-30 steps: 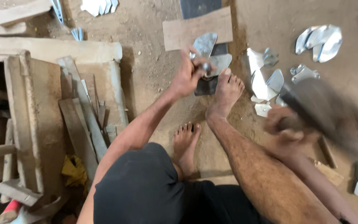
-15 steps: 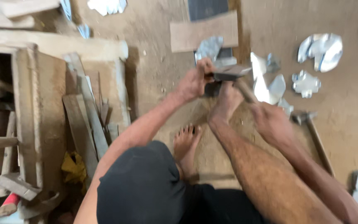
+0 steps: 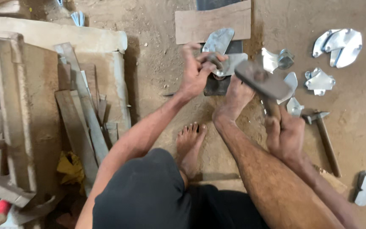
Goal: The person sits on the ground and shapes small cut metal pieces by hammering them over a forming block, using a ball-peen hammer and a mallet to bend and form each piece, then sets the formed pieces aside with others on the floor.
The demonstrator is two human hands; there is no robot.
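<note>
Since half a second ago my right hand (image 3: 285,135) has brought the hammer (image 3: 262,80) up from the workpiece; its head now hangs just right of my left hand (image 3: 196,73), level with the dark steel block (image 3: 217,86). My left hand has kept its place on the block.

Hand state: the left hand is closed narrow, fingers pinching the cut sheet-metal piece (image 3: 228,64) flat on the block. The right hand is wrapped fully around the hammer handle, near its lower end. My right foot (image 3: 235,98) presses against the near side of the block, just below the left hand.

Handling, as I judge it:
- The sheet-metal piece looks thin, light and stiff, with sheared edges likely to be sharp. Hold it by the edge nearest the left fingers, clear of the strike point.
- Bright metal may slide on steel; keep downward pressure.
- The hammer looks head-heavy; a grip low on the handle gives swing, less control.

Around the hands: more cut metal blanks (image 3: 339,42) lie well beyond the right hand; a second hammer (image 3: 323,131) lies on the dirt floor just right of it. A wooden board (image 3: 212,23) lies beyond the left hand, and stacked wood scraps (image 3: 81,114) lie well to its left.
</note>
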